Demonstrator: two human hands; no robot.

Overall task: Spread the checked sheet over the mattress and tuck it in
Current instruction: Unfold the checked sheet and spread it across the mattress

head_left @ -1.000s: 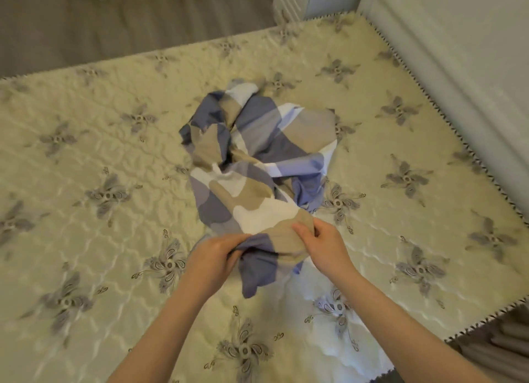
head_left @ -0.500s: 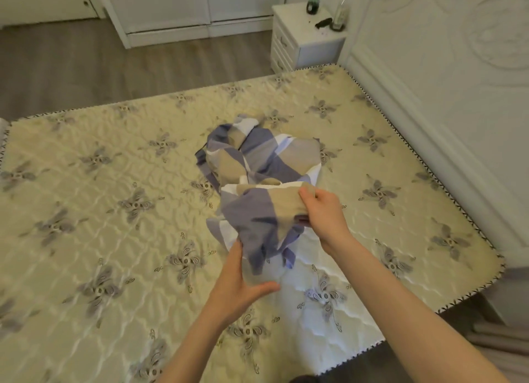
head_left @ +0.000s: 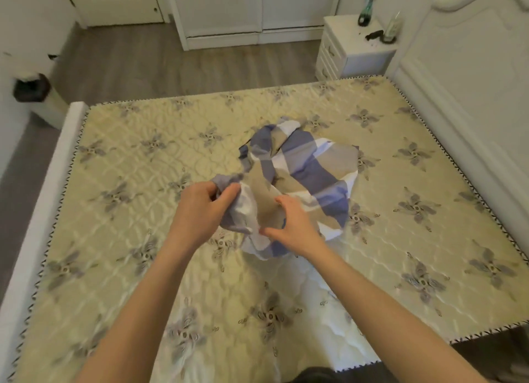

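My left hand [head_left: 200, 211] pinches the checked sheet [head_left: 303, 168]; my right hand [head_left: 289, 225] probably grips too; the bundle lies beyond both.

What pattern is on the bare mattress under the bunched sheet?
The mattress is pale yellow quilting with grey flower-like motifs, shown clearly in the head view.

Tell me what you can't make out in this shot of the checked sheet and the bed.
- Checked sheet, head view: bunched, so its size, edges and corners are hidden in its own folds.
- Right hand: motion blur hides the grip.
- Mattress: near edge cut off by the frame.
- Items on the nightstand: too small.
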